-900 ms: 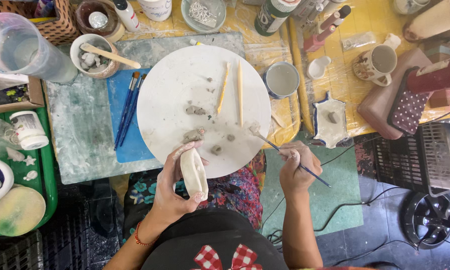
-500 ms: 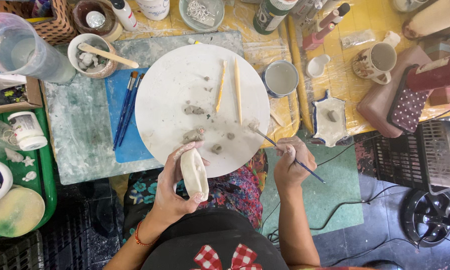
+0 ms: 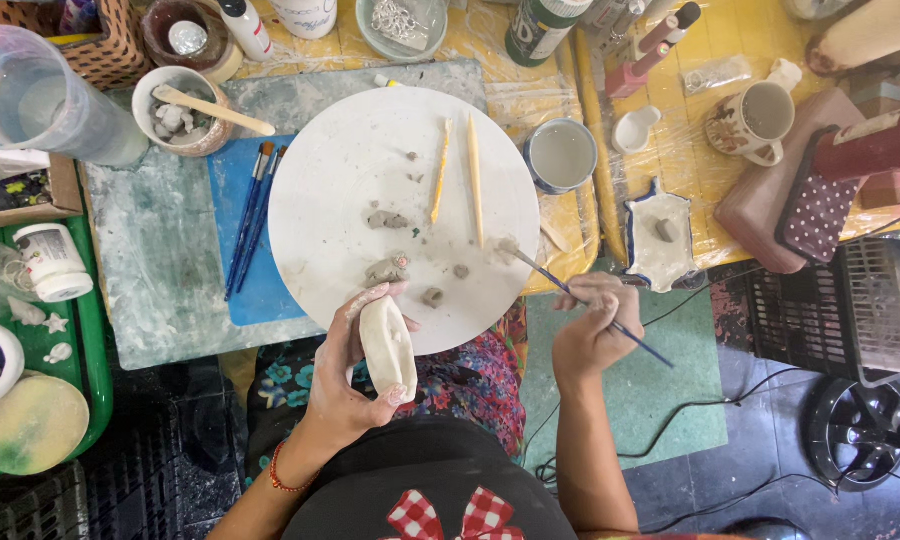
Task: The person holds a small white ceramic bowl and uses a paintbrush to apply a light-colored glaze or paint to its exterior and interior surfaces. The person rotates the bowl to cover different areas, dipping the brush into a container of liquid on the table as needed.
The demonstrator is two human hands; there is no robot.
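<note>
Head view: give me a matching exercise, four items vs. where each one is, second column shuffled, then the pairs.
Items:
1. Clay piece
2. Thin brush
3. Two blue brushes
4. Wooden sticks

Places:
A. On the blue mat, left of the white disc
B. In the left hand
C. Lying on the white disc
D. In the right hand, tip at the disc's right edge

Pairs: 1-B, 2-D, 3-A, 4-C
</note>
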